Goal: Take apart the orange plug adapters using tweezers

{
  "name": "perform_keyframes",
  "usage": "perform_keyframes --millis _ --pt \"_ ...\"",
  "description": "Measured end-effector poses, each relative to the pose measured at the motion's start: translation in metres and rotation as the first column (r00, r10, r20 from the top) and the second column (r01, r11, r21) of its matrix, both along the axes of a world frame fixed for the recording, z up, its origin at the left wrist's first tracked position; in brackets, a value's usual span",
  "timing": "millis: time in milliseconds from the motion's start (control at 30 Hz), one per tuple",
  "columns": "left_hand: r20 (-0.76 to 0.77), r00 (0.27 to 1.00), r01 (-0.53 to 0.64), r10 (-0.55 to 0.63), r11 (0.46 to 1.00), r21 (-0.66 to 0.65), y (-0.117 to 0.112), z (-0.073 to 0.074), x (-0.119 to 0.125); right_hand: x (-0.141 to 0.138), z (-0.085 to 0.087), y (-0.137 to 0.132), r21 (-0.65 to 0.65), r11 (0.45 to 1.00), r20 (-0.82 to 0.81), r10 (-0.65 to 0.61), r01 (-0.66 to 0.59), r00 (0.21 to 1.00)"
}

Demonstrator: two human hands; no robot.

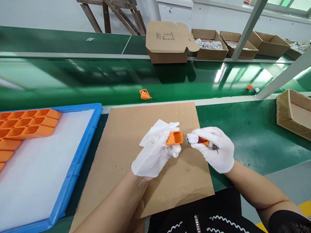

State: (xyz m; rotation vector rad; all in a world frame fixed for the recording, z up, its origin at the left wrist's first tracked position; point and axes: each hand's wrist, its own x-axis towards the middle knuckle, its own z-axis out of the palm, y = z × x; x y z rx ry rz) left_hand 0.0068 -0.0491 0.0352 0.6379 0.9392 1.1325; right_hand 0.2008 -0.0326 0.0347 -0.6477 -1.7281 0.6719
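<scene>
Black white-trimmed clothing [218, 207] is filling six o'clock. I'm seeing the white-gloved left hand [156, 153] clasping a hollow orange plastic shell [172, 139]; at its three o'clock, the white-gloved right hand [217, 149] is pinching a white-domed part [193, 138].

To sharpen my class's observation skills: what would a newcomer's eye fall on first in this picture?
Probably the centre, where the gloved left hand holds an open-ended orange housing and the gloved right hand holds a small white-and-orange assembly, both above a cardboard sheet. Next, perhaps, the blue-edged tray at the picture's left, bearing rows of orange cups.
</scene>
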Motion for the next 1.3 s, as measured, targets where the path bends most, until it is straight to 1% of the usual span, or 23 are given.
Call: perform_keyframes --millis 100,167,233,300,433,567,600,667,733,800,867,900,967,1033,1200,1300 --pt "-0.026 0.999 0.039 -0.040 0.999 -0.030 -0.002 0.000 0.000 -0.001 0.001 0.000 -0.006 0.997 -0.043 0.073 -0.073 0.996" --pt "-0.044 0.996 0.073 -0.074 0.997 -0.039 -0.003 -0.002 -0.001 -0.003 0.002 0.001 -0.003 0.992 -0.048 0.129 -0.130 0.990" --pt "-0.055 0.994 0.097 -0.099 0.994 -0.043 -0.003 -0.003 -0.001 -0.003 0.003 0.002 0.014 0.987 -0.039 0.158 -0.157 0.987" --pt "-0.061 0.993 0.101 -0.103 0.994 -0.045 -0.004 -0.003 -0.001 -0.003 0.002 0.002 0.047 0.987 -0.014 0.152 -0.151 0.988" --pt "-0.061 0.996 0.057 -0.058 0.998 -0.017 -0.003 -0.002 0.000 -0.002 -0.002 0.001 0.083 0.991 0.051 0.097 -0.101 0.994" --pt "-0.054 0.996 0.067 -0.066 0.998 0.011 -0.005 -0.002 0.000 -0.002 -0.002 -0.002 0.102 0.994 0.054 0.036 -0.041 0.998" --pt "-0.050 0.996 0.071 -0.071 0.997 0.012 -0.005 -0.002 0.000 -0.002 -0.001 -0.002 0.075 0.996 0.059 0.042 -0.047 0.997" --pt "-0.040 0.996 0.080 -0.079 0.997 0.020 -0.005 -0.004 0.000 -0.004 0.003 -0.003 -0.039 0.995 0.079 0.091 -0.088 0.993" --pt "-0.030 0.996 0.091 -0.090 0.995 0.043 -0.005 -0.005 -0.001 -0.005 0.006 -0.002 -0.185 0.973 0.086 0.158 -0.140 0.984" --pt "-0.031 0.995 0.094 -0.092 0.993 0.072 -0.005 -0.007 -0.001 -0.004 0.005 -0.001 -0.277 0.941 0.079 0.226 -0.196 0.971" --pt "-0.047 0.995 0.093 -0.088 0.990 0.104 -0.005 -0.008 -0.001 -0.001 0.001 0.000 -0.282 0.933 0.079 0.253 -0.222 0.964" --pt "-0.058 0.995 0.090 -0.084 0.989 0.119 -0.005 -0.008 -0.001 0.001 -0.002 0.000 -0.270 0.939 0.085 0.246 -0.215 0.966" --pt "-0.082 0.994 0.080 -0.070 0.987 0.139 -0.005 -0.008 0.000 0.003 -0.007 0.000 -0.242 0.955 0.108 0.200 -0.169 0.974" --pt "-0.098 0.994 0.065 -0.051 0.988 0.144 -0.005 -0.007 0.000 0.003 -0.009 -0.002 -0.250 0.959 0.135 0.169 -0.131 0.976" --pt "-0.089 0.995 0.060 -0.050 0.992 0.114 -0.004 -0.001 0.001 0.002 -0.002 -0.003 -0.286 0.950 0.189 0.183 -0.124 0.965" --pt "-0.088 0.995 0.056 -0.046 0.991 0.121 -0.005 0.001 0.001 0.002 0.003 -0.002 -0.295 0.948 0.194 0.179 -0.117 0.965"
